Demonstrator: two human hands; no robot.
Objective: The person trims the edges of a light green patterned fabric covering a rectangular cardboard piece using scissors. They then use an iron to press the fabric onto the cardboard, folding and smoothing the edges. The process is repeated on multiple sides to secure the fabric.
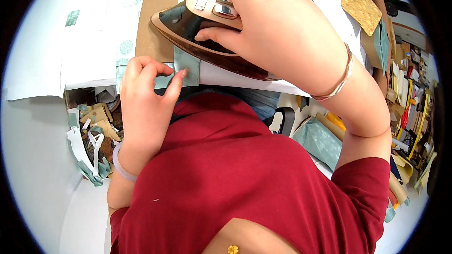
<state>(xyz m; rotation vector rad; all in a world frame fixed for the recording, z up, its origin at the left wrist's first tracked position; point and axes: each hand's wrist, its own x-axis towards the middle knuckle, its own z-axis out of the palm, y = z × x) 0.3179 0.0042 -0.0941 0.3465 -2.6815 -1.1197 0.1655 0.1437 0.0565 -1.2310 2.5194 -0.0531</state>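
My right hand is wrapped round the handle of a clothes iron, dark-bodied with rose-gold trim. Its pointed tip faces left, and the iron lies over a brown board and the pale green patterned fabric. At the table's near edge my left hand is curled, thumb and fingertips pinching the fabric just below the iron. Whether the soleplate touches the fabric cannot be made out, as the iron covers that spot.
White sheets and small green scraps lie on the left of the table. A gold textured piece sits at the far right. Below the table at left, a bin holds offcuts. Crowded shelves stand at right.
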